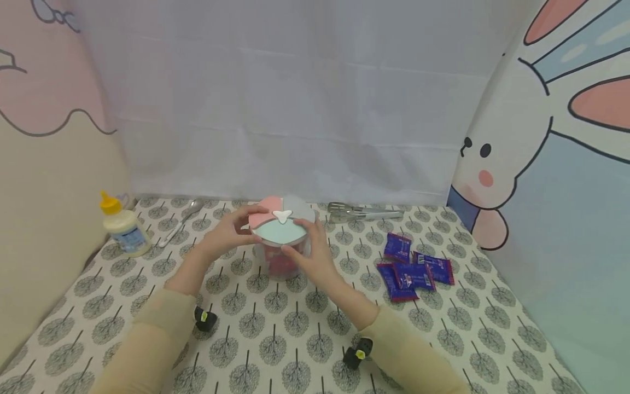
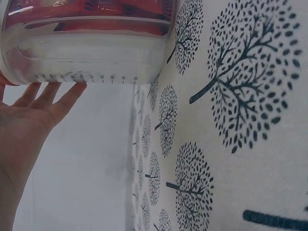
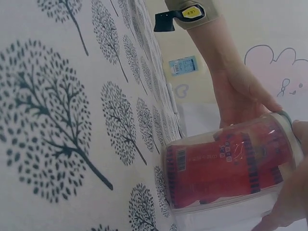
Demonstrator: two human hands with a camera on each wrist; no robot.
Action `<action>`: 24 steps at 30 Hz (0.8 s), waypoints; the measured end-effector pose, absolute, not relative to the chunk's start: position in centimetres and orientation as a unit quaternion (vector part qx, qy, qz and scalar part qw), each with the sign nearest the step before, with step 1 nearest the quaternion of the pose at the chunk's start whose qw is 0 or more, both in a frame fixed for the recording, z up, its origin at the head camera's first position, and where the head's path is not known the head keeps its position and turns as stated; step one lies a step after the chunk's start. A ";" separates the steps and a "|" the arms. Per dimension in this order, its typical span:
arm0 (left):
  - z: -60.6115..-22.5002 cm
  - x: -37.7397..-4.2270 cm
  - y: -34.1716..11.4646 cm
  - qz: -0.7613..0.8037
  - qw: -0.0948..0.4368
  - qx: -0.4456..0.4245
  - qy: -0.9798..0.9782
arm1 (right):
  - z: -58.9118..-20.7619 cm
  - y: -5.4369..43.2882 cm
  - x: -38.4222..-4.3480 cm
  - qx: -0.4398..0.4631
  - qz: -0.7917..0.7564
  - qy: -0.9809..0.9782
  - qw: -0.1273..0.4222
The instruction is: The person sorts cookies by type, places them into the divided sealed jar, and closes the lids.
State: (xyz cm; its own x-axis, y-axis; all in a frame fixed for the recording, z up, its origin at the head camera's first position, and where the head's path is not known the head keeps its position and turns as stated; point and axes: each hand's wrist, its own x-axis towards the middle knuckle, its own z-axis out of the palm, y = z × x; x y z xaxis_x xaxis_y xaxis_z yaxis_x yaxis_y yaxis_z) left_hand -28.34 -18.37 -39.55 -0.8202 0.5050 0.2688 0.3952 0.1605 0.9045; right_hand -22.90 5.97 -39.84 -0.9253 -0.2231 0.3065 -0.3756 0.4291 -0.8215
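Observation:
A clear plastic jar [image 1: 281,265] stands upright on the tablecloth, with red packets [image 3: 207,168] inside it. Its round lid [image 1: 279,232] has pink, grey and mint sections and a white knob. From the left, my left hand [image 1: 227,234] grips the jar at its lid, thumb at the near rim; in the left wrist view, fingertips lie against the graduated wall. My right hand [image 1: 319,256] holds the opposite side, its thumb on the front just under the lid and its fingers at the lid's edge.
To the left stand a white bottle with a yellow cap [image 1: 127,227] and a metal spoon [image 1: 181,223]. Metal tongs [image 1: 364,212] lie behind the jar to the right. Several purple packets [image 1: 413,273] are piled on the right. A pale curtain [image 1: 295,109] closes off the back.

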 end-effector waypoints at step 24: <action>-39.4 -22.8 -11.3 0.517 -0.113 0.079 0.845 | -39.5 11.7 -29.4 0.318 0.581 -0.746 -0.072</action>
State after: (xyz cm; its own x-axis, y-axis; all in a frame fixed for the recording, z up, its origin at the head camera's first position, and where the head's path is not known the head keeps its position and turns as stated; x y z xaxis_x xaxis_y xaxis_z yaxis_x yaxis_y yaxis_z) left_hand -22.84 -11.29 -39.42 -0.9621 0.0170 0.2722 0.2502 0.4522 0.8561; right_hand -29.35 11.70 -39.47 -0.7869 -0.5583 0.2629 -0.3914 0.1222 -0.9121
